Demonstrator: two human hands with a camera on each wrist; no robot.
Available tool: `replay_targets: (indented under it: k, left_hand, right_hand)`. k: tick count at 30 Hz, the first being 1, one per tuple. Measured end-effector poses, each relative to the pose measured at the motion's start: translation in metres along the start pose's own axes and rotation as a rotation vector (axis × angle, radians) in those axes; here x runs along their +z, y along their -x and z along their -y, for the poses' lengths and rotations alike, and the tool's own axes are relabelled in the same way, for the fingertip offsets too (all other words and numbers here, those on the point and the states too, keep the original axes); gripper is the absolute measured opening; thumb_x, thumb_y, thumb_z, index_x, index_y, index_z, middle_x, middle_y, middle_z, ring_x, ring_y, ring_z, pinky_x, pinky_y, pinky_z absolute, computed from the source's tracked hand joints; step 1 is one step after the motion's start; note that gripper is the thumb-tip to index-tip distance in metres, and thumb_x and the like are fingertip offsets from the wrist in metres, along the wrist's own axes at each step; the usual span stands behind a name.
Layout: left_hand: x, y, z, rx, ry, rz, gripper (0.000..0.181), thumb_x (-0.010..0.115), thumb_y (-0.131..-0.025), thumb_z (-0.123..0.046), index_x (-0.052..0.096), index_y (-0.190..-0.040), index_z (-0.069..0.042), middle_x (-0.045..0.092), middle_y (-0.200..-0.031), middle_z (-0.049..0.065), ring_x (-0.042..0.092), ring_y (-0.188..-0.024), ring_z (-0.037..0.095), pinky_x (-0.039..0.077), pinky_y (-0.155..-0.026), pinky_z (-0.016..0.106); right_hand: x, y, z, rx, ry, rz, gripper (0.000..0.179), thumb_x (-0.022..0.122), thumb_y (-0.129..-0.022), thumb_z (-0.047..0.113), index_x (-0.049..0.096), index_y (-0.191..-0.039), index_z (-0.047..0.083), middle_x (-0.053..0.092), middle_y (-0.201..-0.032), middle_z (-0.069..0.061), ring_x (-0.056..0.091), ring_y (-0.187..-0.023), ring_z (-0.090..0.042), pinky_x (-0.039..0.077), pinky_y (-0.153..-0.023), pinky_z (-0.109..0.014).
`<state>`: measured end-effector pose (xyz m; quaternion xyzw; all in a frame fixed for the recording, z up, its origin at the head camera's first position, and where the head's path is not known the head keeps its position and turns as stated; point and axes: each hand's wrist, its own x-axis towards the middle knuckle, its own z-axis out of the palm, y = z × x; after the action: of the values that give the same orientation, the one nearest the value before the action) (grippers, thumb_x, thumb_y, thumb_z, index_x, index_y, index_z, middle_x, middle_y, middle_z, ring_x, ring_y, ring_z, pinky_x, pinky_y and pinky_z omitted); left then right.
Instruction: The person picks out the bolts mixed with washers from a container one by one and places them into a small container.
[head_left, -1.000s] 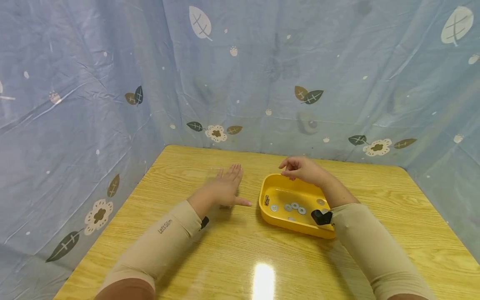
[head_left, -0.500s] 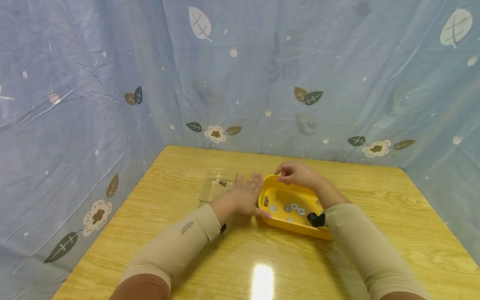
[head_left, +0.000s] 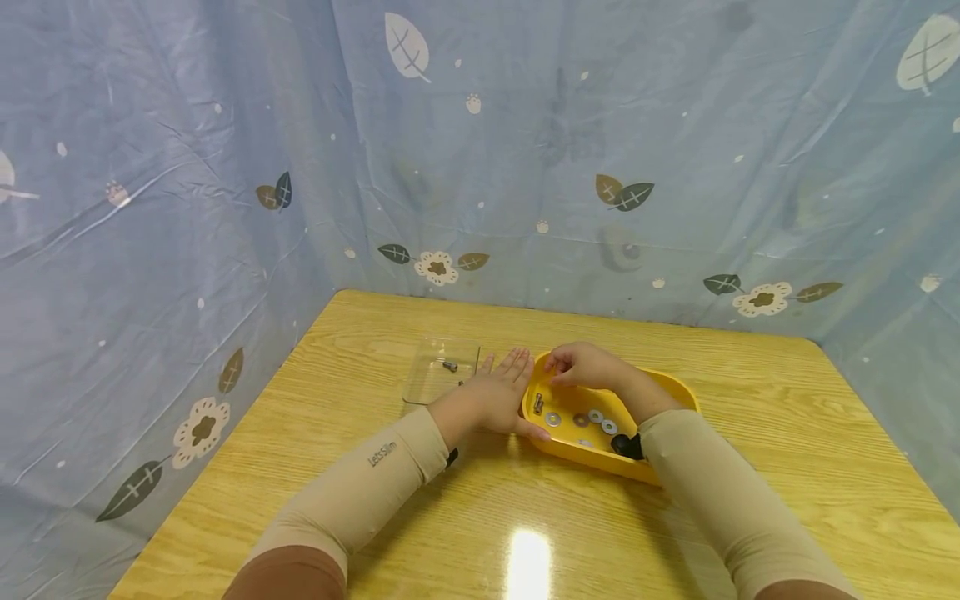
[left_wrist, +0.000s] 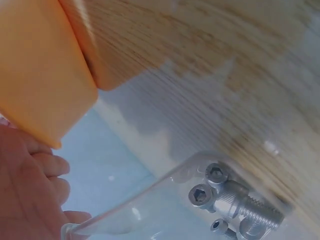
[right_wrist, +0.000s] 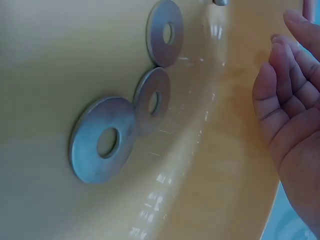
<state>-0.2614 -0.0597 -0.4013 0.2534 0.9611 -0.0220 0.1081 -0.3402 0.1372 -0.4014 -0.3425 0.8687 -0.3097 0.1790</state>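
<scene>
A yellow tray [head_left: 677,390] sits mid-table and holds several steel washers [head_left: 552,419] and a small bolt [head_left: 537,404]. My left hand [head_left: 495,396] lies flat with straight fingers against the tray's left wall [left_wrist: 40,75]. My right hand [head_left: 579,367] hovers over the tray's far left corner with loosely curled fingers. In the right wrist view this hand [right_wrist: 292,115] holds nothing, and three washers [right_wrist: 102,139] lie on the tray floor [right_wrist: 50,50] beside it. A clear plastic dish [head_left: 438,379] left of my left hand holds bolts [left_wrist: 230,200].
The wooden table [head_left: 480,517] is walled on three sides by a blue leaf-print sheet [head_left: 225,208]. A black wrist camera [head_left: 626,446] rides at my right forearm, over the tray's near edge.
My left hand has moved right, off the clear dish and onto the tray's left side. My right hand has dropped from above the tray's far rim down into the tray.
</scene>
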Motion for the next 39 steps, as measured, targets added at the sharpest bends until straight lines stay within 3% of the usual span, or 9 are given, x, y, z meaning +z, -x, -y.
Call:
replay_targets:
  k: [7,10,23,27,39]
  left_hand:
    - [-0.001,0.000,-0.001,0.002,-0.016,0.022,0.123,0.027,-0.061,-0.090,-0.004,-0.147,-0.008,-0.010,-0.153,0.009,-0.011,-0.139,0.020,0.000,-0.110,0.048]
    - [-0.002,0.001,-0.002,0.004,-0.014,0.024,0.125,0.026,-0.059,-0.090,-0.003,-0.147,-0.007,-0.008,-0.153,0.009,-0.010,-0.139,0.021,0.000,-0.110,0.048]
    - [-0.002,0.000,-0.002,-0.004,-0.005,0.021,0.124,0.029,-0.060,-0.090,-0.002,-0.147,-0.007,-0.007,-0.153,0.011,-0.010,-0.139,0.022,0.002,-0.110,0.049]
    - [-0.001,-0.001,-0.001,-0.006,-0.019,0.027,0.125,0.028,-0.060,-0.090,-0.002,-0.147,-0.006,-0.007,-0.153,0.011,-0.009,-0.139,0.022,0.003,-0.110,0.048]
    - [-0.006,0.001,-0.001,0.002,-0.009,0.033,0.127,0.025,-0.056,-0.092,-0.002,-0.147,-0.008,-0.008,-0.153,0.009,-0.011,-0.139,0.020,0.001,-0.110,0.047]
  right_hand:
    - [0.010,-0.005,-0.011,-0.045,0.102,0.103,0.022,0.069,-0.081,0.016,0.065,-0.099,0.003,0.059,-0.069,0.003,0.051,-0.058,-0.008,0.045,-0.057,-0.024]
    - [0.015,-0.007,-0.016,-0.041,0.098,0.136,0.023,0.071,-0.079,0.018,0.065,-0.097,0.004,0.059,-0.070,0.003,0.051,-0.060,-0.008,0.045,-0.058,-0.024]
    - [0.031,-0.014,-0.013,-0.014,0.120,0.086,0.034,0.078,-0.071,0.028,0.058,-0.089,0.007,0.056,-0.071,0.002,0.049,-0.062,-0.011,0.044,-0.059,-0.026]
    - [0.033,-0.014,-0.011,-0.032,0.154,0.074,0.031,0.077,-0.073,0.026,0.058,-0.087,0.006,0.055,-0.069,0.003,0.049,-0.061,-0.009,0.043,-0.058,-0.024]
    - [0.024,-0.014,-0.019,-0.078,0.123,0.125,0.023,0.070,-0.080,0.017,0.059,-0.095,0.003,0.056,-0.071,0.002,0.049,-0.060,-0.008,0.044,-0.059,-0.024]
